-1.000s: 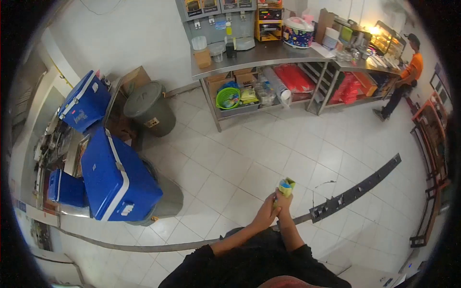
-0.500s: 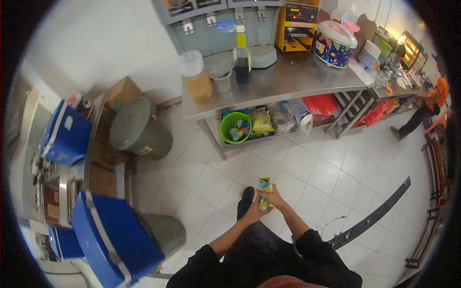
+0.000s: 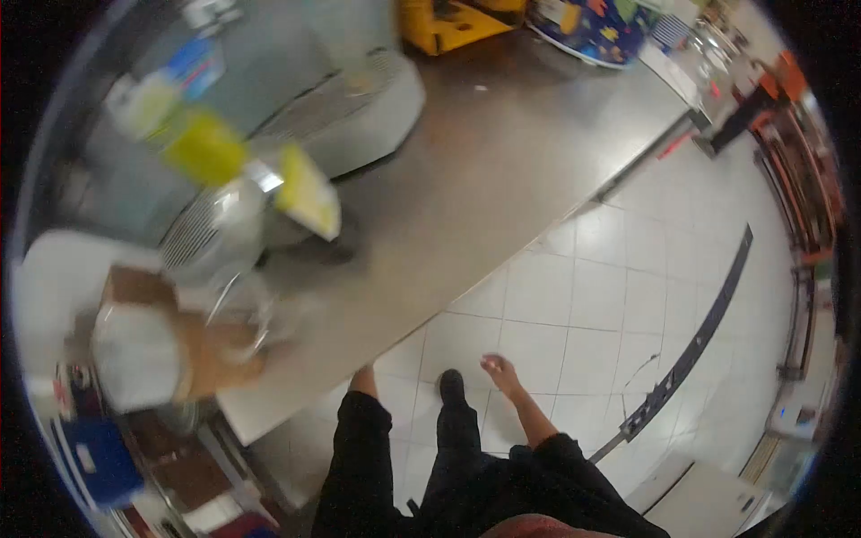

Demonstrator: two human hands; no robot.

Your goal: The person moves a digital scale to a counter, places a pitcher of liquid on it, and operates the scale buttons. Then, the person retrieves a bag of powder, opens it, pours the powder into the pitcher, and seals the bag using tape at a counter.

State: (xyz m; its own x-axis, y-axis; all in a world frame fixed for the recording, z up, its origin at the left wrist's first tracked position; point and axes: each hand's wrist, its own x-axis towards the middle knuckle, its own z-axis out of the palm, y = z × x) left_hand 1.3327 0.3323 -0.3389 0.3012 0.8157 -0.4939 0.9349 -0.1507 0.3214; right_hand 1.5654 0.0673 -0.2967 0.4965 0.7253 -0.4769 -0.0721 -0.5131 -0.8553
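Observation:
My right hand (image 3: pixel 498 366) is over the white tile floor, a little right of my shoe (image 3: pixel 452 389). Its fingers are curled in, with a small pale spot at the tips that I cannot make out. My left forearm (image 3: pixel 363 382) reaches forward under the front edge of the steel table (image 3: pixel 502 193). The tabletop hides my left hand, so its fingers and anything in them are out of sight. No green and yellow packet shows in either hand.
On the table stand a blurred bottle with a yellow-green label (image 3: pixel 309 193), a tub of brown liquid (image 3: pixel 215 354), a clear container (image 3: pixel 242 314) and a patterned pot (image 3: pixel 596 27). A dark strip (image 3: pixel 691 350) lies on the floor. Another person (image 3: pixel 771 90) is far right.
I have moved up close to the table and bent over it. My hands have parted: the left has gone beneath the tabletop. The green and yellow packet both hands held is out of sight.

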